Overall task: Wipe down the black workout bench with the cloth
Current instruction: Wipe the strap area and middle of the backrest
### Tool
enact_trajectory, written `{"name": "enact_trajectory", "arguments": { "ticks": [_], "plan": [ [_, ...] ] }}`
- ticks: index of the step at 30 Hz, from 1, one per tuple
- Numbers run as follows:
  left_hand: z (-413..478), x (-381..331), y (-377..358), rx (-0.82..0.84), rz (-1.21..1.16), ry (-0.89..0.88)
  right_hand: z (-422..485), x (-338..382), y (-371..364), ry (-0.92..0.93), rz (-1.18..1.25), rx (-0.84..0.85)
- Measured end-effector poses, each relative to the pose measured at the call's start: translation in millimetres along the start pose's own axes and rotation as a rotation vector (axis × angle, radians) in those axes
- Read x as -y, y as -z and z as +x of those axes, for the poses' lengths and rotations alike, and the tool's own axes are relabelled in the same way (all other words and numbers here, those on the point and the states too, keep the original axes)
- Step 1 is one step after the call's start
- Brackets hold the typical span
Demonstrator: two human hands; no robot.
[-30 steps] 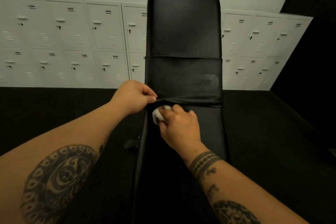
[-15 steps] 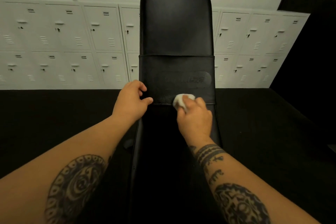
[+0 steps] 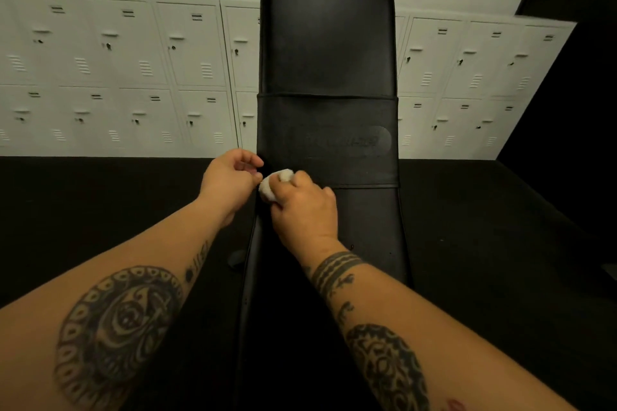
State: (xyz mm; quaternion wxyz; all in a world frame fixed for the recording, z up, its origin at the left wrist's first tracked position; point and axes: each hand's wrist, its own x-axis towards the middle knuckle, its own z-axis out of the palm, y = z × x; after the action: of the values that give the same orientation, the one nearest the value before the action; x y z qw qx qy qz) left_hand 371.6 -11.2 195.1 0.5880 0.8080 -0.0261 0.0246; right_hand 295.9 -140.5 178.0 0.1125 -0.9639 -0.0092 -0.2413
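The black workout bench [image 3: 329,43] runs up the middle of the view, its backrest raised and a dark band wrapped across it. My right hand [image 3: 302,210] grips a small bunched white cloth [image 3: 275,185] and presses it against the bench's left side, just under the band's lower edge. My left hand [image 3: 230,178] sits at the bench's left edge beside the cloth, fingers curled, thumb and fingertips close together at the band's corner; whether they pinch the band is hidden in the dark.
A wall of white lockers [image 3: 110,76] stands behind the bench on both sides. The floor [image 3: 100,210] around the bench is black. A dark wall [image 3: 581,76] rises at the right.
My right hand has slid the cloth leftward along the band's lower edge, from the middle of the bench to its left side. My left hand stays at the bench's left edge.
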Motion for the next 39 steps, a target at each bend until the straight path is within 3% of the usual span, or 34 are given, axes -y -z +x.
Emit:
{"name": "enact_trajectory", "arguments": {
  "ticks": [2,4,7,9,12,17,23,27,30,32,35,39],
  "plan": [
    [-0.8,-1.5,1.9,0.005,0.056,-0.021,-3.3,-12.1,2.7,0.076,-0.056,0.011],
    [-6.9,-7.6,1.5,-0.033,0.226,-0.158,-12.9,-29.3,6.9,0.101,-0.060,-0.009],
    [-19.3,-24.3,-8.0,-0.080,0.449,-0.425,-21.2,-58.8,16.4,-0.046,-0.021,-0.104],
    [-25.0,-33.4,-18.5,-0.002,0.569,-0.484,-18.8,-64.3,25.8,-0.203,0.020,-0.103],
    [-33.7,-40.0,-36.9,0.107,0.654,-0.404,-11.1,-58.0,33.5,-0.310,0.098,-0.114],
    [-35.5,-54.6,-51.7,0.065,0.874,-0.353,-30.7,-88.4,34.5,-0.037,-0.106,-0.025],
    [-40.7,-60.6,-88.8,0.193,1.008,-0.263,-36.4,-135.7,59.3,-0.356,-0.074,-0.092],
    [-35.8,-67.8,-102.0,0.223,1.004,-0.133,-47.3,-131.2,48.4,-0.417,0.106,-0.200],
    [-42.2,-82.0,-117.8,0.122,0.969,-0.290,-69.2,-140.8,33.4,-0.431,0.201,-0.209],
    [-45.6,-82.2,-132.0,0.188,0.979,-0.418,-87.6,-150.8,26.4,-0.504,0.207,-0.214],
    [-41.5,-70.1,-144.5,0.274,1.045,-0.409,-111.5,-164.3,27.7,-0.690,0.326,-0.145],
    [-37.4,-64.2,-146.7,0.274,1.055,-0.400,-79.5,-164.1,41.2,-0.671,0.498,-0.311]
  ]
}}
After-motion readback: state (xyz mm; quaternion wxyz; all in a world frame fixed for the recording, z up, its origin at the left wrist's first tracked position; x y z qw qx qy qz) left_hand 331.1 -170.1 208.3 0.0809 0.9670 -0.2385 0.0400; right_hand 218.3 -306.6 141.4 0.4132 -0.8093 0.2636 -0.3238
